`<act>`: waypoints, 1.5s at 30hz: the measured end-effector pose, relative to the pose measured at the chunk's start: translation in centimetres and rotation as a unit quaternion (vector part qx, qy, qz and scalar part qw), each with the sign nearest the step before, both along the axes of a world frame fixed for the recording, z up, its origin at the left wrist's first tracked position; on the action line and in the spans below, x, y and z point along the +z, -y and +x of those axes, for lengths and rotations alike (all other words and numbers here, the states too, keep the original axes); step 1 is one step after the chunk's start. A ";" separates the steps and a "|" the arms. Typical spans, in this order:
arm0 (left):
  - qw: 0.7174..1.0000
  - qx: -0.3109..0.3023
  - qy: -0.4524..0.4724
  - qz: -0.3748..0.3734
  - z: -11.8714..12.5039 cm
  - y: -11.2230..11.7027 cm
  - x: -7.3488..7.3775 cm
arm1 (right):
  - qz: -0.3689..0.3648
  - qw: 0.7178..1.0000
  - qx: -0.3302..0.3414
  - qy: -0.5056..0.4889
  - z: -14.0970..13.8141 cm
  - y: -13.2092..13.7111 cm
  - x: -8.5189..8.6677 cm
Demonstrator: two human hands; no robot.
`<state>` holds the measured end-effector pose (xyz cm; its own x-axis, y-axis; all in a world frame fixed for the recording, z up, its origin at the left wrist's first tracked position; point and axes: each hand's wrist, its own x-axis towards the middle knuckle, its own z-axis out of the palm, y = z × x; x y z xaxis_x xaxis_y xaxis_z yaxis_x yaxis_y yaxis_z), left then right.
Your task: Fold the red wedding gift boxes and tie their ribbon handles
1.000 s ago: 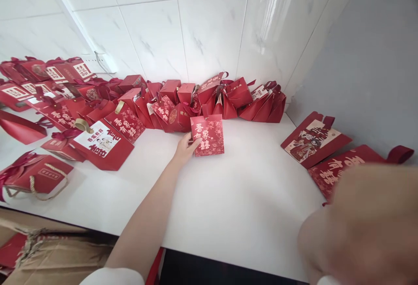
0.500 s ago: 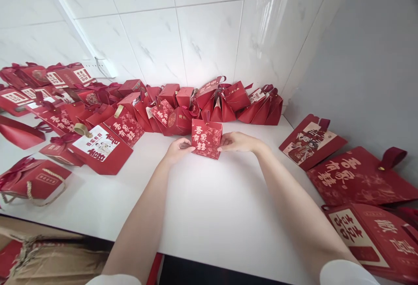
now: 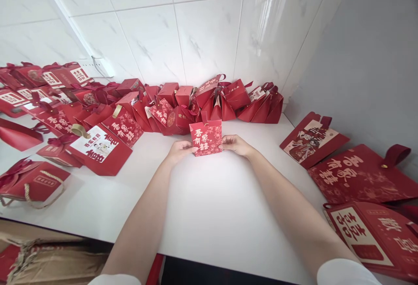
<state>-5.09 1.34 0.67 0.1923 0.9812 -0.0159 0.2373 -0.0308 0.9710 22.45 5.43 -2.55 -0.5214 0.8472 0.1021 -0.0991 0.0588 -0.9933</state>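
A small red gift box [image 3: 206, 137] with pale Chinese lettering and a ribbon loop on top is upright near the middle of the white table [image 3: 209, 206]. Its printed face is toward me. My left hand [image 3: 182, 150] pinches its lower left edge, thumb in front and fingers behind. On the opposite edge, my right hand [image 3: 238, 144] grips in the same way. Behind the box, close to its top, sits a row of other red boxes [image 3: 181, 120].
More red gift boxes [image 3: 98, 150] crowd the left side, one with a rope handle [image 3: 45, 189]. Along the right edge lie large red boxes [image 3: 355, 176] against a grey panel [image 3: 369, 58]. A tiled wall [image 3: 209, 36] closes the back. Brown cardboard [image 3: 58, 263] is below left.
The box has turned slightly between my hands, so its lower edge now looks more level. Both hands have shifted a little with it and keep their hold.
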 end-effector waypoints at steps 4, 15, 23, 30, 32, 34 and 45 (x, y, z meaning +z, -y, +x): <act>1.000 -0.010 0.007 -0.019 0.1 0.2 0.2 | -0.011 1.000 0.025 -0.002 0.4 0.0 0.0; 0.999 0.004 -0.032 -0.014 -0.4 0.4 -0.3 | -0.019 1.000 0.025 0.003 0.7 0.0 0.0; 0.998 -0.022 -0.045 -0.039 -0.2 0.9 0.6 | -0.018 0.999 0.038 -0.002 0.8 0.5 0.7; 0.988 0.072 0.039 0.134 1.2 0.7 1.2 | 0.038 0.971 -0.155 -0.179 -1.2 0.9 1.6; 0.989 0.041 0.075 0.117 1.6 0.8 1.1 | 0.030 0.979 -0.112 -0.166 -1.7 1.3 1.9; 0.993 0.005 0.097 0.070 1.8 0.9 0.8 | 0.015 0.983 -0.086 -0.160 -1.8 1.7 2.1; 0.992 0.040 0.123 0.013 2.1 0.5 -0.5 | 0.018 0.982 -0.082 -0.169 -1.9 1.5 1.2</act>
<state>-3.03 0.82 0.19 0.1091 0.9929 0.0467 -0.0031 -0.0466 0.9989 20.52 3.93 -1.40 -0.3089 0.9100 0.2767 -0.4091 0.1355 -0.9024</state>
